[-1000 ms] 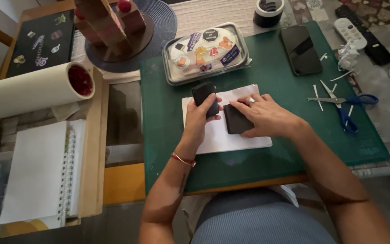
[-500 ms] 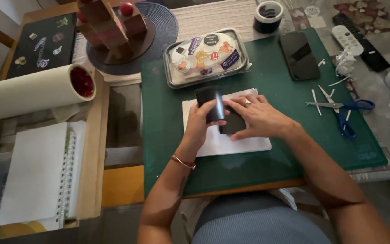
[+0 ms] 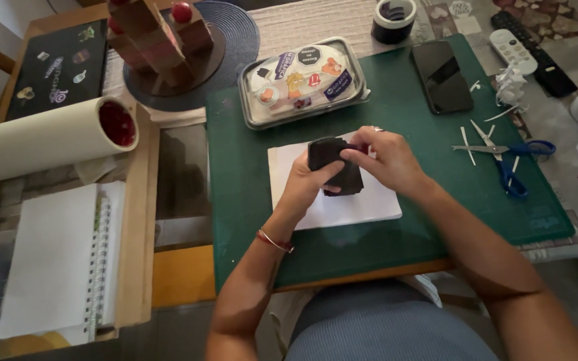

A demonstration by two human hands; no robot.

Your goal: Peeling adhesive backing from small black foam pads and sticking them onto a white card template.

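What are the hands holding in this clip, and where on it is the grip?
Both hands hold a small black piece above the white sheet: left hand at its left edge, right hand at its upper right.

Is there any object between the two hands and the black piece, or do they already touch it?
Nothing visible stands between. The left hand and the right hand both grip the black piece directly, above the white sheet.

bare green cutting mat (image 3: 249,220) lay open left of the white sheet (image 3: 342,207). the sticker-covered clear lidded box (image 3: 302,80) blocked the far side; a black phone (image 3: 441,75), blue-handled scissors (image 3: 503,160) and paper scraps (image 3: 510,83) crowded the right.
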